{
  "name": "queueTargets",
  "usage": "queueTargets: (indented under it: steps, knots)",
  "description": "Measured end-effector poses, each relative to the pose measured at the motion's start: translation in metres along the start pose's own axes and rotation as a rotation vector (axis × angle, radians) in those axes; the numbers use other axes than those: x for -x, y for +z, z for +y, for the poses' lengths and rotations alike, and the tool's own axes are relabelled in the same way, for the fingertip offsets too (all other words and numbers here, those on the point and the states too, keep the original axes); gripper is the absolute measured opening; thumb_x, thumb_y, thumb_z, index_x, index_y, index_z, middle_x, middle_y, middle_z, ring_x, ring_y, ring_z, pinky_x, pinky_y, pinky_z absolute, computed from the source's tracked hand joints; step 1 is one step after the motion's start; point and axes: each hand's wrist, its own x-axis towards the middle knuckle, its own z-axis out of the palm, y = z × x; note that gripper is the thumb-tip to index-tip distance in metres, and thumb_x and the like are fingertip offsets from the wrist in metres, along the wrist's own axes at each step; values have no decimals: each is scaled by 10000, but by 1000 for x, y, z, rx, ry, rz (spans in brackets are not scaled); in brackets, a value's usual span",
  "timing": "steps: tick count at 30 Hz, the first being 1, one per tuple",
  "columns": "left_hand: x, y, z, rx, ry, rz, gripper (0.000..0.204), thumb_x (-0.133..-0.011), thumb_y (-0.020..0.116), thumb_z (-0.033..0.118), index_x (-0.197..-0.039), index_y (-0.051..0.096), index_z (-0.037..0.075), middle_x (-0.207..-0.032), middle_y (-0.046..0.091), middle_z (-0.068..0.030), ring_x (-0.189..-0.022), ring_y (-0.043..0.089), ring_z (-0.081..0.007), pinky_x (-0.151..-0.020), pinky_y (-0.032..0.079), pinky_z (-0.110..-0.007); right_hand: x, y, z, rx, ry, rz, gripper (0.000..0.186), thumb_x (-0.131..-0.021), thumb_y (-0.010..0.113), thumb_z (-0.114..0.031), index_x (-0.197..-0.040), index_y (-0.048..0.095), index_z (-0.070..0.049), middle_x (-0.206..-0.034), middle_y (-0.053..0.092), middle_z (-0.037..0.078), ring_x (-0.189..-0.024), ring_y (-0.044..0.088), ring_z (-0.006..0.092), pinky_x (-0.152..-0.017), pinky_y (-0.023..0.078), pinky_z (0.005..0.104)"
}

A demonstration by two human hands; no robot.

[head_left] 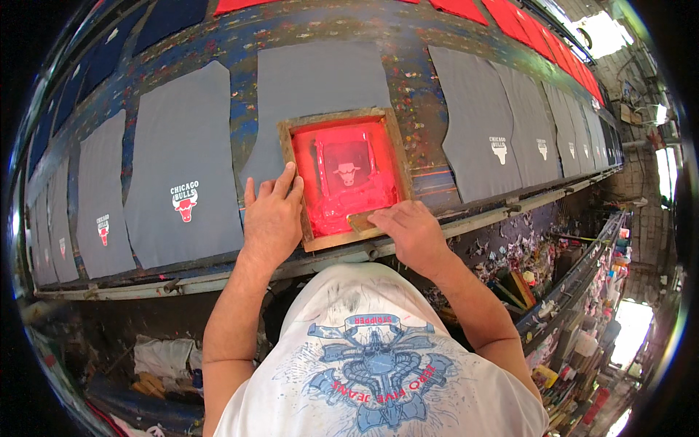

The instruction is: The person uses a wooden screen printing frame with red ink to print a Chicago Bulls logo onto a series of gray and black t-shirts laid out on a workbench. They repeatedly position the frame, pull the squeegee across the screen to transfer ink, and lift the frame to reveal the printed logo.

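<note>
A wooden-framed printing screen lies on a dark grey fabric piece at the table's near edge. Bright red ink coats the inside of the screen around a paler window, where a light bull-head shape shows. My left hand rests at the frame's left rail, its fingers stretched and apart; the thumb is hidden. In my right hand, the fingers are closed on a small wooden squeegee at the near right inside corner of the screen. The squeegee's lower edge is hidden in the ink.
To the left, a grey piece bears a white and red print. Grey pieces on the right carry white prints only. Red fabric pieces lie along the far side. A metal rail runs along the near edge; cluttered shelves stand at right.
</note>
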Motion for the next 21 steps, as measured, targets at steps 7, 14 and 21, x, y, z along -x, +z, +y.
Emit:
queueTargets:
  steps: [7, 14, 21]
  knots:
    - [-1, -1, 0, 3, -5, -18, 518, -1038, 744, 145, -1550, 686, 91, -1721, 566, -91, -1409, 642, -340, -1323, 365, -691, -5, 9, -7, 3, -103, -18, 403, -879, 733, -30, -1273, 804, -74, -1255, 832, 86, -1169, 745, 320, -1010, 584, 485]
    - [-1, 0, 1, 5, -17, -18, 512, -1040, 745, 146, -1546, 689, 87, -1723, 565, -91, -1415, 641, -337, -1325, 362, -691, -12, 7, 2, -4, -30, 57, 386, -875, 734, -38, -1250, 814, -83, -1261, 835, 79, -1162, 746, 318, -1010, 584, 492]
    - [0, 2, 1, -6, -11, 4, 517, -1019, 758, 143, -1530, 697, 93, -1726, 567, -88, -1402, 647, -336, -1310, 382, -692, -8, -2, 7, -21, -68, 10, 382, -893, 709, -18, -1254, 816, -86, -1233, 839, 71, -1152, 750, 321, -988, 589, 489]
